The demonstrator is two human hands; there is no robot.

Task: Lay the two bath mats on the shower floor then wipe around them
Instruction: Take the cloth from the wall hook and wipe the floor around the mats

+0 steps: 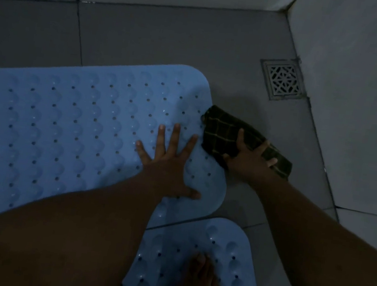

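Blue perforated bath mat (pixel 64 125) lies flat on the shower floor (pixel 172 43); left hand (pixel 170 164) presses it, fingers spread. Right hand (pixel 250 159) grips the checked cloth (pixel 222 133) touching its edge; wiping may lift that edge.

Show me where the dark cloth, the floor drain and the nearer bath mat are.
dark cloth (pixel 222 133), head view, checked middle above the fingers.
floor drain (pixel 284 80), head view, centre of grate.
nearer bath mat (pixel 235 253), head view, bare right part.
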